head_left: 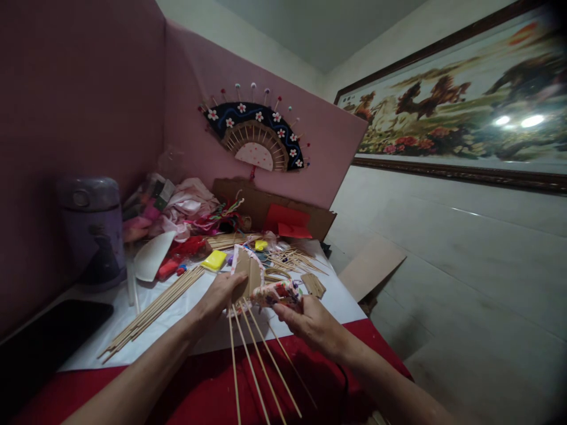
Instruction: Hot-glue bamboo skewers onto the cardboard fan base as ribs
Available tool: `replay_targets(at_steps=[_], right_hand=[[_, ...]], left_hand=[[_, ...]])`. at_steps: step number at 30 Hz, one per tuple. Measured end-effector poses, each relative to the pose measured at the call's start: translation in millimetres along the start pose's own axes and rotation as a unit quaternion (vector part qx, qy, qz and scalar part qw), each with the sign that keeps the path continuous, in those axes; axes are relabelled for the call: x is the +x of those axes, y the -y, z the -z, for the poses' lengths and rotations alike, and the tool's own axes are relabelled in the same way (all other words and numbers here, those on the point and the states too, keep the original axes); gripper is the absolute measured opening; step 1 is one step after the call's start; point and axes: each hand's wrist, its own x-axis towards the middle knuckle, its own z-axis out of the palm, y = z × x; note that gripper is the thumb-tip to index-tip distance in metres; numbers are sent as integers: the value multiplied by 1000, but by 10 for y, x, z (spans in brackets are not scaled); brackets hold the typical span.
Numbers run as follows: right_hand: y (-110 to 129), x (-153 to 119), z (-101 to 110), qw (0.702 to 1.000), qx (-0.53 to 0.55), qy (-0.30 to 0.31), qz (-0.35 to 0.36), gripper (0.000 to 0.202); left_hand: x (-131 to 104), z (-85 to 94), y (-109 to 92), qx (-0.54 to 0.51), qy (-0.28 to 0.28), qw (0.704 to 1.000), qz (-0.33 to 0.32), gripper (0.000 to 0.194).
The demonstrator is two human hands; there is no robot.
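My left hand (225, 293) grips a curved cardboard piece (248, 274) with a pale, pink-patterned edging, thumb across its bare brown face. From its lower side several thin bamboo sticks (250, 360) fan out down toward me. On the right, my right hand (312, 323) is closed on a flower-printed fabric-covered part (278, 293). Whether this part is joined to the cardboard I cannot tell. One stick slants downward below my right hand. The fingers behind both pieces are hidden.
A bundle of bamboo sticks (153, 313) lies left of my hands on white paper (177, 336). Around it are a yellow packet (214, 260), a purple bottle (95, 236) and a dark flat object (57, 339). Behind, a decorated fan (257, 136) hangs on a pink panel (328, 141).
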Motion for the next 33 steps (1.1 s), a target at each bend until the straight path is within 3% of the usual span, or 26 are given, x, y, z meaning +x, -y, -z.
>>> replay_targets(at_steps=[26, 33], right_hand=[[43, -18, 0, 1000, -3, -18, 1, 38], [17, -9, 32, 1000, 8, -26, 12, 38]], left_hand=[[11, 30, 22, 36, 12, 999, -16, 38], [-45, -28, -50, 44, -11, 999, -10, 38]])
